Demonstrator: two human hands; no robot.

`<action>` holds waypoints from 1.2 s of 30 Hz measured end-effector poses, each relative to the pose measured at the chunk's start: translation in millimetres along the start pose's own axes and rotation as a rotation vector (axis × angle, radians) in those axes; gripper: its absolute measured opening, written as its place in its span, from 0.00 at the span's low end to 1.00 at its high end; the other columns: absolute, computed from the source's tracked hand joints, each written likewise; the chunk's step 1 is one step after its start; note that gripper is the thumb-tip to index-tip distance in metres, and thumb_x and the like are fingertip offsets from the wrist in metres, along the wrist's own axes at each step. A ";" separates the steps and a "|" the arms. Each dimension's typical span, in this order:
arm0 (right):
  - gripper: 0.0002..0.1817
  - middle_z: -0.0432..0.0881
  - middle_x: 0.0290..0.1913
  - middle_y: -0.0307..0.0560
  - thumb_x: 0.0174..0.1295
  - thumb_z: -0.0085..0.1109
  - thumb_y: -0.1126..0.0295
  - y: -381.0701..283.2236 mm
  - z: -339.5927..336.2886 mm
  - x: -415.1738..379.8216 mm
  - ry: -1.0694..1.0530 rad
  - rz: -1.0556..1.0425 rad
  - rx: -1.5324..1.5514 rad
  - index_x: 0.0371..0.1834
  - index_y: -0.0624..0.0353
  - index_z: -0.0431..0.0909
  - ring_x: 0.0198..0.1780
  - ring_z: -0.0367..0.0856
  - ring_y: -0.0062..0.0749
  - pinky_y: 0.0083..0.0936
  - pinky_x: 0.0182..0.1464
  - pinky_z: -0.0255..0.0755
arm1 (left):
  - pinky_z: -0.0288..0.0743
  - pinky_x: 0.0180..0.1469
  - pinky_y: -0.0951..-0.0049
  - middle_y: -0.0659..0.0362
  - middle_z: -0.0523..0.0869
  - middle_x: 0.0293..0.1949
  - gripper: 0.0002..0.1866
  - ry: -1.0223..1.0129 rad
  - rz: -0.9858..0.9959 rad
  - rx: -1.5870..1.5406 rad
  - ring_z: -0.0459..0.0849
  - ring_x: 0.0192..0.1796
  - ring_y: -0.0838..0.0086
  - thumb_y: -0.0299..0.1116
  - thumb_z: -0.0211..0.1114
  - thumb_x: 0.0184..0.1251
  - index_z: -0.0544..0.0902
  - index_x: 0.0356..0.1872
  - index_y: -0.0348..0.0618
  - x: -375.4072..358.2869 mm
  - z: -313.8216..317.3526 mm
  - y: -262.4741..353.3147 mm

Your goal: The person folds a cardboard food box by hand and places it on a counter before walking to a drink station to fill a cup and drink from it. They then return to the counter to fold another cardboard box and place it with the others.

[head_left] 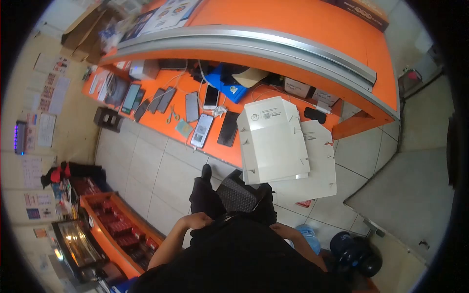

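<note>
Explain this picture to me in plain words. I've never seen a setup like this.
There is no machine here, just a person with two bare hands. The single picture comes from a camera worn on the head, looking forward and down, so the person's dark clothing fills the bottom middle. The left hand and right hand are both down by the waist, away from the orange desk; nothing shows held in either, though their palms are hidden. On the desk lie several phones and scissors. Toward the right, pale flat cartons overlap and stick out past its front edge.
</note>
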State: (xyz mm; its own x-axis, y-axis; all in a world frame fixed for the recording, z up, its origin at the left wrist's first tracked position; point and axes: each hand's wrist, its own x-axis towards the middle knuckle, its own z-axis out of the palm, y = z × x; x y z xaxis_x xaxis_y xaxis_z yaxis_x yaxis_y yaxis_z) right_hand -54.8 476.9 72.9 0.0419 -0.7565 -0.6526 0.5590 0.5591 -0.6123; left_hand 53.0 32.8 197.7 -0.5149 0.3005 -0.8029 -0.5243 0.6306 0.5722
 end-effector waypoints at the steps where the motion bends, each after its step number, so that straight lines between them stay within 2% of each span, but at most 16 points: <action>1: 0.14 0.88 0.41 0.40 0.78 0.49 0.67 5.0 1.2 10.5 0.024 -0.007 0.013 0.49 0.62 0.85 0.44 0.80 0.20 0.26 0.50 0.76 | 0.75 0.32 0.68 0.58 0.87 0.29 0.20 -0.086 -0.038 -0.042 0.81 0.29 0.74 0.42 0.53 0.77 0.89 0.42 0.38 15.7 -15.8 -9.4; 5: 0.13 0.88 0.37 0.41 0.74 0.55 0.65 16.3 14.3 63.7 0.212 -0.114 -0.222 0.45 0.61 0.86 0.39 0.83 0.27 0.32 0.45 0.78 | 0.76 0.33 0.67 0.56 0.90 0.36 0.20 -0.166 0.017 -0.014 0.82 0.30 0.73 0.40 0.53 0.76 0.88 0.52 0.39 60.2 -80.5 -30.8; 7: 0.12 0.89 0.36 0.45 0.72 0.58 0.64 -1.3 22.3 85.7 0.306 -0.174 -0.393 0.44 0.61 0.86 0.38 0.86 0.34 0.36 0.44 0.80 | 0.77 0.33 0.68 0.56 0.90 0.40 0.22 0.013 0.799 0.147 0.82 0.31 0.72 0.39 0.53 0.75 0.85 0.60 0.38 110.1 -110.4 -88.4; 9: 0.12 0.88 0.42 0.61 0.69 0.55 0.66 -11.9 32.9 116.8 0.300 0.037 -0.737 0.45 0.61 0.85 0.46 0.88 0.53 0.49 0.44 0.80 | 0.76 0.32 0.70 0.58 0.88 0.35 0.21 -0.305 0.364 0.136 0.81 0.29 0.74 0.40 0.53 0.76 0.87 0.53 0.35 135.2 -145.1 -89.8; 11: 0.12 0.88 0.41 0.59 0.68 0.57 0.64 -85.1 61.9 98.5 0.516 0.152 -0.731 0.43 0.59 0.86 0.45 0.88 0.53 0.50 0.45 0.80 | 0.75 0.30 0.72 0.62 0.81 0.27 0.19 -0.514 0.017 0.219 0.76 0.25 0.77 0.42 0.52 0.78 0.87 0.48 0.39 174.4 -160.4 -109.5; 12: 0.12 0.88 0.40 0.58 0.68 0.59 0.62 -167.4 60.7 83.2 0.656 0.283 -0.703 0.41 0.58 0.86 0.44 0.88 0.54 0.50 0.46 0.79 | 0.73 0.28 0.72 0.64 0.77 0.24 0.19 -0.534 -0.003 0.174 0.73 0.23 0.78 0.43 0.51 0.79 0.86 0.47 0.41 171.0 -168.5 -95.1; 14: 0.13 0.88 0.41 0.59 0.66 0.63 0.58 -222.2 50.1 63.9 0.947 -0.168 -0.503 0.41 0.56 0.87 0.42 0.88 0.54 0.47 0.45 0.80 | 0.71 0.26 0.73 0.67 0.72 0.22 0.19 -0.561 0.000 0.140 0.70 0.21 0.79 0.44 0.50 0.80 0.86 0.46 0.43 185.4 -168.3 -103.7; 17: 0.15 0.85 0.44 0.55 0.59 0.72 0.67 -246.1 3.5 55.8 1.820 -0.216 -0.399 0.46 0.61 0.83 0.44 0.85 0.51 0.43 0.47 0.78 | 0.69 0.23 0.72 0.67 0.70 0.21 0.19 -0.566 0.164 0.093 0.69 0.20 0.79 0.44 0.50 0.81 0.85 0.49 0.44 240.9 -136.8 -189.7; 20: 0.23 0.83 0.50 0.56 0.51 0.78 0.71 -248.7 -41.6 45.0 2.267 -0.331 -0.862 0.50 0.64 0.82 0.51 0.82 0.54 0.41 0.55 0.77 | 0.70 0.22 0.72 0.66 0.72 0.22 0.18 -0.570 0.023 0.080 0.71 0.21 0.78 0.44 0.52 0.80 0.85 0.49 0.44 279.5 -124.8 -214.1; 22: 0.23 0.83 0.49 0.56 0.50 0.78 0.73 -215.4 -64.5 45.8 2.193 -0.320 -0.790 0.50 0.64 0.82 0.50 0.83 0.53 0.40 0.55 0.77 | 0.79 0.26 0.68 0.61 0.79 0.27 0.17 -0.419 -0.108 0.053 0.79 0.23 0.73 0.42 0.56 0.76 0.85 0.51 0.42 278.0 -120.2 -212.4; 23: 0.23 0.84 0.49 0.56 0.49 0.78 0.74 -197.9 -77.1 46.4 2.101 -0.292 -0.703 0.50 0.64 0.82 0.49 0.83 0.51 0.40 0.55 0.77 | 0.79 0.26 0.68 0.61 0.79 0.27 0.17 -0.406 -0.096 0.061 0.79 0.23 0.73 0.42 0.56 0.76 0.85 0.51 0.42 306.5 -95.1 -283.9; 25: 0.21 0.86 0.43 0.55 0.50 0.77 0.77 -180.8 -84.7 45.9 2.119 -0.369 -0.580 0.48 0.65 0.83 0.44 0.85 0.43 0.34 0.50 0.79 | 0.86 0.31 0.62 0.56 0.84 0.30 0.19 -0.623 0.643 0.404 0.85 0.27 0.67 0.38 0.57 0.71 0.83 0.57 0.42 371.1 -92.1 -350.4; 26: 0.21 0.86 0.39 0.53 0.50 0.77 0.78 -181.6 -81.0 42.1 2.093 -0.414 -0.506 0.48 0.66 0.82 0.41 0.85 0.39 0.31 0.47 0.79 | 0.86 0.31 0.62 0.56 0.84 0.30 0.19 -0.629 0.647 0.410 0.85 0.27 0.67 0.38 0.57 0.71 0.83 0.57 0.42 337.1 -74.4 -351.0; 28: 0.17 0.86 0.31 0.50 0.53 0.76 0.78 -190.4 -69.4 34.1 2.094 -0.502 -0.495 0.46 0.68 0.84 0.34 0.84 0.30 0.24 0.41 0.78 | 0.89 0.35 0.59 0.53 0.87 0.35 0.25 -0.510 0.017 0.155 0.89 0.34 0.62 0.33 0.59 0.65 0.80 0.64 0.44 279.9 -105.8 -241.9; 31: 0.13 0.88 0.31 0.53 0.55 0.75 0.77 -174.8 -91.1 25.4 1.983 -0.756 -0.336 0.43 0.68 0.87 0.33 0.85 0.30 0.22 0.40 0.77 | 0.89 0.35 0.61 0.54 0.86 0.37 0.28 -0.481 -0.049 0.214 0.89 0.36 0.64 0.30 0.58 0.64 0.78 0.69 0.46 270.8 -103.8 -226.3; 36: 0.06 0.90 0.35 0.53 0.61 0.71 0.76 -191.8 -73.2 22.3 2.091 -0.736 -0.474 0.38 0.69 0.87 0.34 0.87 0.31 0.23 0.43 0.77 | 0.84 0.30 0.67 0.57 0.84 0.33 0.22 -0.445 0.037 0.248 0.86 0.34 0.70 0.32 0.53 0.72 0.80 0.65 0.45 254.8 -108.7 -209.4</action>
State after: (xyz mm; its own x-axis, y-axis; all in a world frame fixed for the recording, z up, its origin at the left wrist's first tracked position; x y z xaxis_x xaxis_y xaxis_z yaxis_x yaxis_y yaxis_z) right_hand -221.6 377.6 143.1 -0.8337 0.3171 0.4520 -0.1205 0.6945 -0.7094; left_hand -42.1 -100.5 -108.6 -0.1627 0.5672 -0.8074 -0.3067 0.7487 0.5877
